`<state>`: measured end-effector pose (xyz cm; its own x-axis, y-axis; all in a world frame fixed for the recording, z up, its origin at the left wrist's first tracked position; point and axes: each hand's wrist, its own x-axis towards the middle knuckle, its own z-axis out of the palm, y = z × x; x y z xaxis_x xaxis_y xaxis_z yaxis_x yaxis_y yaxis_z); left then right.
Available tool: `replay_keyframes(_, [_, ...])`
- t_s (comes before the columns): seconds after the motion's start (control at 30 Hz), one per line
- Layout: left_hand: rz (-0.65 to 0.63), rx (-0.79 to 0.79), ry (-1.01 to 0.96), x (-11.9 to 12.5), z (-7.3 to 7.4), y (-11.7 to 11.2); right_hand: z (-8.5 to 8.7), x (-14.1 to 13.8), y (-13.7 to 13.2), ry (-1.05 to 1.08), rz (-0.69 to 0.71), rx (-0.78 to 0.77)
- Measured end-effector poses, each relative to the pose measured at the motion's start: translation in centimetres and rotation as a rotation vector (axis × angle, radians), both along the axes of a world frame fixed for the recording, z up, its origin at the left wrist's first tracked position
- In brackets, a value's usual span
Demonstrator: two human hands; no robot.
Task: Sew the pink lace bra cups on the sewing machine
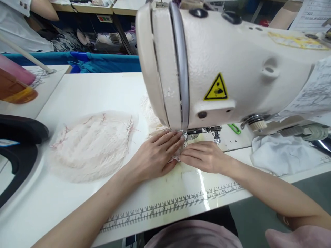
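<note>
Under the head of a white sewing machine [165,69] lies a piece of pale lace fabric [150,115], mostly covered by the machine and my hands. My left hand [157,155] rests flat on the fabric just left of the presser foot [194,132], fingers stretched out. Close beside it, my right hand [204,156] pinches the fabric's near edge, its fingers pressed together. The needle is hidden behind the machine head. Another pale, ruffled lace piece [90,148] with reddish thread ends lies flat to the left.
A printed ruler [176,206] runs along the table's front edge. White cloth [281,155] is bunched at the right, and green thread snips [234,128] lie behind my right hand. A black curved object [23,148] stands at left, near thread cones [15,86]. Another person's arm [45,8] shows behind.
</note>
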<state>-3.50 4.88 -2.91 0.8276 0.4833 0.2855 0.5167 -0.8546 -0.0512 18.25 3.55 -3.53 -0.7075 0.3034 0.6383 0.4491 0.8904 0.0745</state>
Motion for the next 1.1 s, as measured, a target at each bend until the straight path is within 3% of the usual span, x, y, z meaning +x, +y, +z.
replay_keyframes(0.57, [0.016, 0.003, -0.017, 0.3, 0.2, 0.1, -0.7, 0.2, 0.2, -0.001, 0.005, 0.012])
replay_keyframes(0.8, [0.037, 0.000, -0.034, 0.7, 0.5, 0.0, -1.3, 1.0, 0.1, -0.039, -0.041, -0.109])
replay_keyframes(1.1, [0.066, 0.009, -0.032, 1.0, 0.6, -0.3, -0.3, 1.2, 0.5, -0.050, -0.097, -0.057])
